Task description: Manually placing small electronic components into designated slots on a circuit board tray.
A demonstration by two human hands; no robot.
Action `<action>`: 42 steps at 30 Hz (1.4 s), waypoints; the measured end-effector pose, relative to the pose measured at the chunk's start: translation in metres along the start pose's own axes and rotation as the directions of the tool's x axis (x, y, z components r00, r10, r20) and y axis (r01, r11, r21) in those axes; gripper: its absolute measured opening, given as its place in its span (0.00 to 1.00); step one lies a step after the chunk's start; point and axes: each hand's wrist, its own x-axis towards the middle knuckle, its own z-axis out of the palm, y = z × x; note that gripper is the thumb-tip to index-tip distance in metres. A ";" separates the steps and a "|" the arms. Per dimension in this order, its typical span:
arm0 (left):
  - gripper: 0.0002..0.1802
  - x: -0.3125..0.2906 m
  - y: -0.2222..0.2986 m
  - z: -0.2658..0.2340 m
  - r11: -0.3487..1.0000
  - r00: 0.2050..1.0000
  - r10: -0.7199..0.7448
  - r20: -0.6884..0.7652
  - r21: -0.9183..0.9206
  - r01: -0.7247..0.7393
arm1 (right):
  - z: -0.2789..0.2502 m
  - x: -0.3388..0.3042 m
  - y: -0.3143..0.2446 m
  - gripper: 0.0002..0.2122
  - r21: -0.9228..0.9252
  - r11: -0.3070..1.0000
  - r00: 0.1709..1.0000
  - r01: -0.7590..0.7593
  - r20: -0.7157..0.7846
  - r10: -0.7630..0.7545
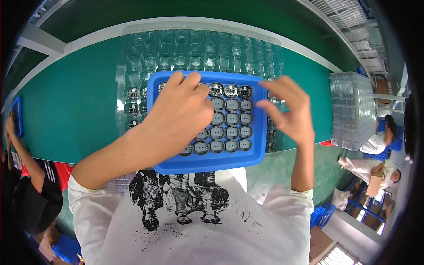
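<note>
A shallow blue tray (207, 166) lies in front of me, holding rows of small rounded parts with grey faces (232, 118). Along its far row the parts show dark, circuit-like faces (231, 90). My left hand (187, 104) hangs over the tray's left half with its fingers curled down at the far row. Its fingertips are hidden, so whatever they grip cannot be made out. At the right rim, my right hand (289, 108) is slightly blurred, with thumb and fingers apart and nothing visible between them. Under the blue tray sits a clear plastic moulded tray (194, 44), with similar parts in its left pockets.
The green table (79, 101) has a pale raised edge along its far side. To the right stands a tall stack of clear plastic trays (351, 110). A person in black (37, 194) works at the far left by another blue tray (17, 117). Another person carries a box (374, 184).
</note>
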 end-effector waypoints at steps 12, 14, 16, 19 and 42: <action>0.04 -0.040 -0.048 -0.033 0.816 0.902 -0.423 -0.082 -0.467 0.340 | -0.014 -0.023 0.053 0.09 -0.305 0.908 0.938 -0.288 0.103 0.332; 0.04 -0.056 -0.051 -0.032 0.789 0.865 -0.502 -0.020 -0.419 0.449 | -0.010 -0.022 0.058 0.08 -0.326 0.908 0.946 -0.262 0.100 0.308; 0.05 -0.069 -0.052 -0.028 0.784 0.861 -0.509 -0.003 -0.413 0.462 | -0.010 -0.022 0.058 0.07 -0.349 0.908 0.954 -0.234 0.100 0.284; 0.05 -0.079 -0.047 -0.024 0.758 0.836 -0.548 0.041 -0.397 0.517 | -0.016 -0.015 0.036 0.07 -0.406 0.901 0.984 -0.153 0.018 0.176; 0.09 -0.091 -0.054 -0.017 0.793 0.849 -0.528 -0.024 -0.372 0.482 | 0.009 -0.013 -0.027 0.07 -0.271 0.961 0.978 0.060 0.208 -0.002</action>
